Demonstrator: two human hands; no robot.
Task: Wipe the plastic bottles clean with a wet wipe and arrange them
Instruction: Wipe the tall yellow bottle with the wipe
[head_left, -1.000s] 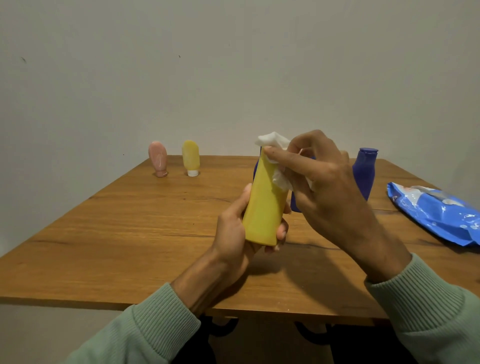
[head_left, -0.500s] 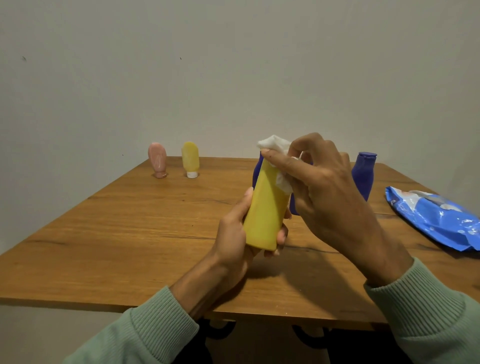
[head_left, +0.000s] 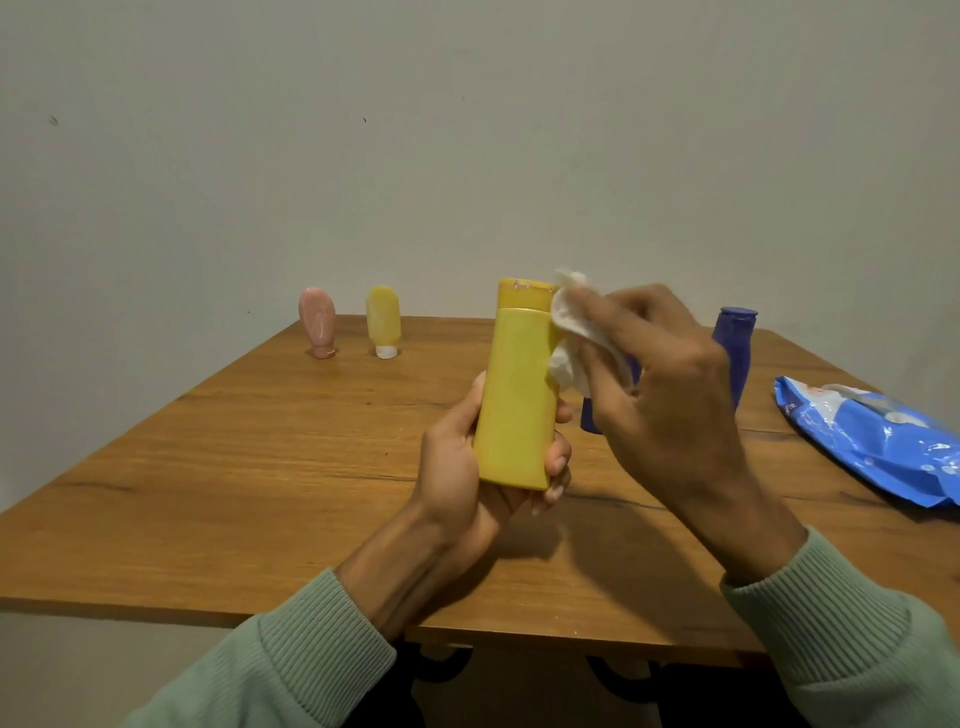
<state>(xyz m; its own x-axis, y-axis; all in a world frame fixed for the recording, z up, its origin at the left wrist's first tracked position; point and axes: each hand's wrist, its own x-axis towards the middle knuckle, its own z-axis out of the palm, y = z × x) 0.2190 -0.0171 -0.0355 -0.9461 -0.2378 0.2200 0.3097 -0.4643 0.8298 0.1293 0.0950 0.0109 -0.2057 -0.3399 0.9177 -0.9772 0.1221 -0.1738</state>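
While the left hand curls round the bottle low down, above the table, and the right hand pinches the wipe at its shoulder, it looks light, stiff, wet-slick: grip low, firmly

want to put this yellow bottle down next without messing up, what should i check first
1. Left hand grips the tall yellow plastic bottle nearly upright: ok.
2. Right hand holds the crumpled white wet wipe against the bottle by its cap: ok.
3. Bottle wiped all round: cannot tell.
4. Bare wooden table beside the small pink tube and small yellow tube at the far edge: ok.
5. Dark blue plastic bottle behind the right hand already wiped: cannot tell.
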